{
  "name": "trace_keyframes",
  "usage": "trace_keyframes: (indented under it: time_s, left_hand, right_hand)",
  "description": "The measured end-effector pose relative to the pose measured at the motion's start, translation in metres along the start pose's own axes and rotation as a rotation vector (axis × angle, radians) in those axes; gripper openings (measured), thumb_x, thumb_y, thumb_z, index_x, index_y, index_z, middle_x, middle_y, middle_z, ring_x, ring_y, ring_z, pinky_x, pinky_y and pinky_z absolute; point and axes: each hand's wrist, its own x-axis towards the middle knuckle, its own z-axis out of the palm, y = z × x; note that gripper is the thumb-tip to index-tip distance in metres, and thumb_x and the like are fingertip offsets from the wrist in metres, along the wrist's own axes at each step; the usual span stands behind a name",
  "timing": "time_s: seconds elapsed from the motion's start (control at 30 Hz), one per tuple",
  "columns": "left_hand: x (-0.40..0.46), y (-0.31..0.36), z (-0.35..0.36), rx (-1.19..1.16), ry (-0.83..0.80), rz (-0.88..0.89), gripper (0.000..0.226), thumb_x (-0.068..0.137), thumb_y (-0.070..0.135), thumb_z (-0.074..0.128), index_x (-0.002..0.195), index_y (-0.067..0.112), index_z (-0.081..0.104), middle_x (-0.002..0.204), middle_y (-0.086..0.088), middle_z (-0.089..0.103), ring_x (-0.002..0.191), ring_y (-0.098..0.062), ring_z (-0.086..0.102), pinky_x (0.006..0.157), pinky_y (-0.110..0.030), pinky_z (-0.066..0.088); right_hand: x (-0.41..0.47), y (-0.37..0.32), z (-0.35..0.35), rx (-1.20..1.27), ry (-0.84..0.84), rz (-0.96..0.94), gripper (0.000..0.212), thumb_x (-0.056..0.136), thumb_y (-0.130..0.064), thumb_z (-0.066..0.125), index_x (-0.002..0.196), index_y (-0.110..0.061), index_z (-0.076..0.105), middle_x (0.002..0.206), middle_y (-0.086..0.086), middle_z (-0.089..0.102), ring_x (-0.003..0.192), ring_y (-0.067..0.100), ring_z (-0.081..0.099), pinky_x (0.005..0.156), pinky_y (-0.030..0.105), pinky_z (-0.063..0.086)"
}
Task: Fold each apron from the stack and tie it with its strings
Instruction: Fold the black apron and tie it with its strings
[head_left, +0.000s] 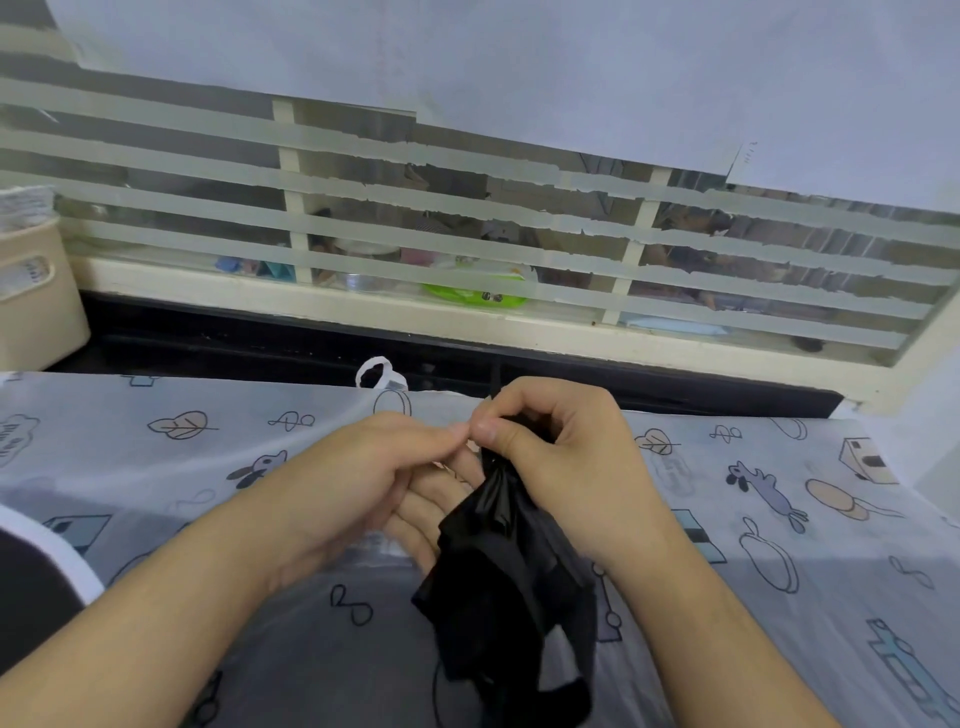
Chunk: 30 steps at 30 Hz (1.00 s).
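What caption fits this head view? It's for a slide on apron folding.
Both hands, left and right, pinch the gathered top of a bunched black apron above a cartoon-print cloth.

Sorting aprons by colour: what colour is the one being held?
Black, plain; the apron shows best in the head view, bunched in the right hand.

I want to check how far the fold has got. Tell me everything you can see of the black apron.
The black apron is thin, slightly shiny dark fabric, bunched into a crumpled bundle rather than a neat fold. It hangs between both hands above the patterned sheet. The right hand grips its gathered top; the left hand pinches there too, fingers beneath the cloth. A loose strip curls at its lower end.
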Motion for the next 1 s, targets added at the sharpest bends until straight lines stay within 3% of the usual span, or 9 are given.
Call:
trace_keyframes:
  time_s: [0.1,0.17,0.27,0.33,0.47,0.63,0.77,0.83,1.0]
  left_hand:
    - [0.003,-0.005,0.000,0.109,0.051,0.064,0.023,0.104,0.014,0.060,0.089,0.001,0.070,0.062,-0.004,0.063,0.048,-0.009,0.058,0.049,-0.016,0.046]
    - [0.004,-0.006,-0.002,0.178,0.119,0.171,0.010,0.097,0.013,0.070,0.094,0.004,0.071,0.061,-0.001,0.063,0.048,-0.006,0.057,0.051,-0.010,0.044]
    - [0.006,-0.007,-0.006,0.192,0.127,0.274,0.019,0.089,0.027,0.083,0.103,0.016,0.077,0.097,-0.013,0.077,0.085,-0.028,0.076,0.086,-0.034,0.063]
    - [0.007,-0.009,-0.008,0.203,0.164,0.299,0.018,0.085,0.029,0.085,0.095,0.017,0.078,0.099,-0.016,0.077,0.092,-0.034,0.076,0.096,-0.048,0.060]
    - [0.008,-0.010,-0.006,0.215,0.163,0.261,0.013,0.091,0.023,0.078,0.096,0.011,0.077,0.097,-0.018,0.078,0.096,-0.039,0.075,0.096,-0.050,0.059]
    - [0.010,-0.013,-0.001,0.166,0.142,0.221,0.012,0.094,0.015,0.074,0.104,0.009,0.078,0.104,-0.018,0.078,0.104,-0.039,0.074,0.101,-0.051,0.057]
    - [0.011,-0.014,-0.003,0.137,0.124,0.214,0.018,0.083,0.022,0.081,0.101,0.015,0.081,0.099,-0.021,0.078,0.092,-0.031,0.076,0.090,-0.035,0.061]
    - [0.012,-0.015,-0.003,0.100,0.113,0.209,0.020,0.082,0.017,0.083,0.101,0.011,0.080,0.095,-0.021,0.077,0.087,-0.027,0.075,0.081,-0.026,0.061]
    - [0.013,-0.017,-0.001,0.114,0.103,0.210,0.013,0.092,0.012,0.076,0.104,0.013,0.081,0.098,-0.020,0.079,0.094,-0.032,0.076,0.089,-0.034,0.062]
  right_hand:
    - [0.001,0.001,0.001,0.100,0.004,-0.028,0.019,0.092,-0.006,0.074,0.078,-0.018,0.077,0.085,0.002,0.077,0.085,0.022,0.074,0.086,0.046,0.060]
    - [0.001,0.003,0.000,0.136,-0.001,-0.036,0.018,0.092,-0.004,0.073,0.079,-0.015,0.077,0.086,0.004,0.078,0.088,0.025,0.074,0.089,0.049,0.059]
    - [0.002,0.003,-0.002,0.199,0.019,-0.042,0.018,0.092,0.000,0.073,0.079,-0.013,0.078,0.088,0.004,0.078,0.089,0.021,0.075,0.086,0.038,0.060]
    - [0.001,0.002,-0.002,0.213,0.031,-0.056,0.016,0.089,0.002,0.075,0.079,-0.010,0.078,0.094,0.001,0.077,0.093,0.013,0.074,0.083,0.024,0.056]
    - [0.002,0.004,0.001,0.172,0.051,-0.025,0.016,0.084,-0.003,0.082,0.075,-0.016,0.082,0.108,-0.006,0.071,0.103,0.008,0.071,0.087,0.021,0.051]
    - [0.003,0.007,0.001,0.112,0.061,-0.052,0.015,0.084,-0.004,0.082,0.074,-0.015,0.080,0.088,-0.002,0.071,0.091,0.016,0.070,0.086,0.031,0.055]
    - [0.003,0.008,0.004,0.102,0.051,-0.073,0.014,0.084,-0.005,0.083,0.074,-0.016,0.080,0.085,0.001,0.072,0.087,0.020,0.071,0.084,0.037,0.057]
    - [0.003,0.008,0.006,0.107,0.054,-0.074,0.014,0.083,-0.007,0.084,0.074,-0.017,0.081,0.084,0.001,0.072,0.084,0.020,0.071,0.080,0.033,0.056]
    - [0.000,0.005,0.009,0.140,0.069,-0.004,0.011,0.083,-0.009,0.084,0.080,-0.020,0.083,0.080,-0.004,0.077,0.080,0.012,0.073,0.073,0.021,0.054]
